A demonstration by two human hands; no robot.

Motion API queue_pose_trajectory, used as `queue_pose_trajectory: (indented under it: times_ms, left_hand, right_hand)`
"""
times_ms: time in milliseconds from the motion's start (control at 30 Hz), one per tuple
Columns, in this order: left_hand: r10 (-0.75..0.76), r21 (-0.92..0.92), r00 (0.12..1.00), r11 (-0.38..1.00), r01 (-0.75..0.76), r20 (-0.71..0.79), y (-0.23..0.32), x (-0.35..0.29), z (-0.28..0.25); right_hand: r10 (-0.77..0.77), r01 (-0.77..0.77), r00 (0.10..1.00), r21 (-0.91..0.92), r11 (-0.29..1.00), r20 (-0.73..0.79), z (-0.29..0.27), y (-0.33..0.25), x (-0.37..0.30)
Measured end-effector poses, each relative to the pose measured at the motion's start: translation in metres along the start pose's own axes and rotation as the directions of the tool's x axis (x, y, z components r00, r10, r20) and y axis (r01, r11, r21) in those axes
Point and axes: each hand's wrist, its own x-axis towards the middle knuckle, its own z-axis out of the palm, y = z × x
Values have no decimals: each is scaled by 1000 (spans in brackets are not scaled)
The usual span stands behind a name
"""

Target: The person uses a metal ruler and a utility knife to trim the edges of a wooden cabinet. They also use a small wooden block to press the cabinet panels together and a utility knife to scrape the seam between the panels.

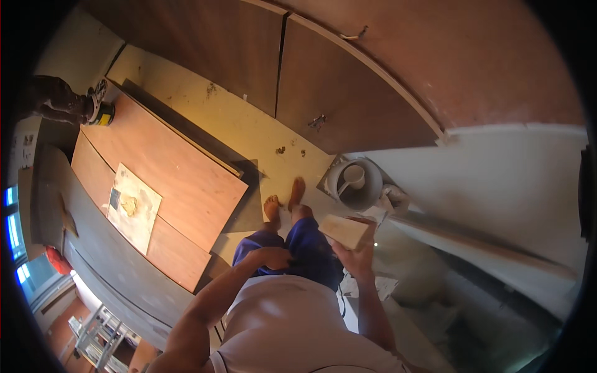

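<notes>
My right hand (359, 260) is closed around a pale, flat rectangular block (342, 230), which looks like a sanding block, held out in front of my right thigh. My left hand (271, 256) rests low against the dark blue shorts (314, 252). Its fingers fall in dark shadow, and I cannot make out whether they hold anything. Ahead of the right hand stands a grey bucket (375, 193) with a pale mug (353, 177) inside it.
At the left, large wooden panels (180, 180) carry a stained board (140, 233) with a beige lump (129, 206). Another person's hand (78, 109) is at a round tool (102, 114). Brown panels (348, 93) stand ahead; a long plank (485, 245) lies right. A stepladder (102, 339) is lower left.
</notes>
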Motion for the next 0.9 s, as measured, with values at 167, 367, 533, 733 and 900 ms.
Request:
queue_pose_trajectory:
  times_ms: [167, 367, 533, 733, 900]
  left_hand:
    - [-376, -155, 862, 926, 343, -340, 0, 14, -49]
    - [-759, -619, 105, 594, 514, -642, 17, -43, -86]
    - [-838, -578, 425, 545, 607, -343, 58, -79, -66]
    - [-671, -604, 591, 714, 353, -448, 35, -98, -75]
    - [-738, -605, 553, 656, 452, -387, 50, -117, -96]
  right_hand:
    - [-230, 273, 937, -137, 952, 262, 30, 8, 95]
    - [-45, 304, 777, -311, 901, 628, 21, 10, 162]
    - [571, -145, 45, -560, 816, 820, -16, 8, 218]
    - [630, -592, -126, -568, 572, 766, -19, 76, 210]
    - [770, -679, -192, -649, 343, 608, -43, 127, 183]
